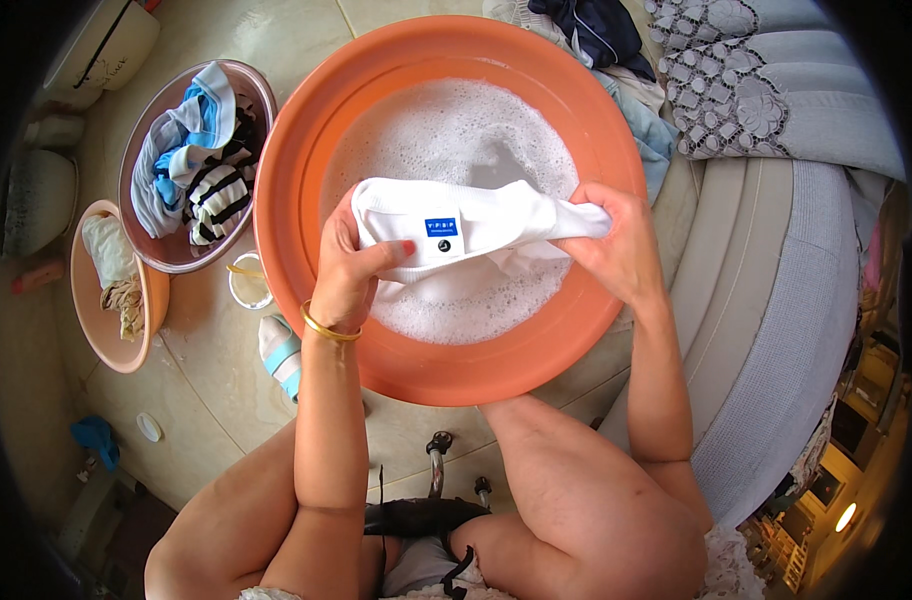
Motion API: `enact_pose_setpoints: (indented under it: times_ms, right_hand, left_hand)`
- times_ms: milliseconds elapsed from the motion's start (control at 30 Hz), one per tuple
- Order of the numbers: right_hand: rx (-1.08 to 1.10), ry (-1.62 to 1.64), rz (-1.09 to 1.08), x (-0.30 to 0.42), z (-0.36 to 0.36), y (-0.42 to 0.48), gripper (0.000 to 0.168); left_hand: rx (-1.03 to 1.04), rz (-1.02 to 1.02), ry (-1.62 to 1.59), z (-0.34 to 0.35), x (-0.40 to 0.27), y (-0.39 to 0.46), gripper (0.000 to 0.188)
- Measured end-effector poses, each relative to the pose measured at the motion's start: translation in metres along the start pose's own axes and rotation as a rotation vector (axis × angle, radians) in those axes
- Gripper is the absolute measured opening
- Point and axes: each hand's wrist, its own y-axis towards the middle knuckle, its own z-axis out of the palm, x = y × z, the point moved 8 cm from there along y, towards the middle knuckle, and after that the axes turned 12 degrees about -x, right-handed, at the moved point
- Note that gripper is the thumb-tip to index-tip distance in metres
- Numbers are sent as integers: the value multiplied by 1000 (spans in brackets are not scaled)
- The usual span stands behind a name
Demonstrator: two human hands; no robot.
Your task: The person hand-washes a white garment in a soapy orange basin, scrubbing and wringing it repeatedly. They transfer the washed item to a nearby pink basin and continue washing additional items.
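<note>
A white cloth garment (493, 217) with a ribbed edge and a blue label is stretched between my hands above a large orange plastic basin (441, 382). My left hand (351, 262), a gold bangle at its wrist, grips the wide ribbed end, thumb on top beside the label. Around the narrow, bunched end my right hand (617, 244) is closed. Foamy water (456, 120) fills the basin's bottom, and more white fabric lies partly in the suds beneath the garment.
Left of the basin stand a purplish basin (130, 150) of clothes, a peach basin (88, 322) of cloths, a small white tub (250, 281) and a striped slipper (280, 352). A sofa (756, 300) lines the right side, with clothes (643, 127) near the basin's upper right.
</note>
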Motion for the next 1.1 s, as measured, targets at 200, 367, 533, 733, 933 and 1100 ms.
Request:
enact_pose_setpoints:
  times_ms: [200,367,533,733,933,1100]
  right_hand:
    - [283,-276,-127,-26,9,-4,35]
    - [348,225,141,-59,-2,-9,26]
    - [66,564,210,-46,-28,-4,15]
    - [-88,911,473,-22,-39,-15,17]
    - [-143,1008,648,-34,-32,-16,27]
    - [-120,1073,671,-47,-10,-20,26]
  left_hand:
    - [15,5,-75,-10,-9,3,54]
    - [73,-46,-204,-21,-20,6,60]
    - [-47,341,546,-35,-20,20,42]
    - [-338,673,1005,-40,-22,20,21]
    - [-430,309,1271,-45,1,22,24]
    - [-370,234,338,-17,33,16,17]
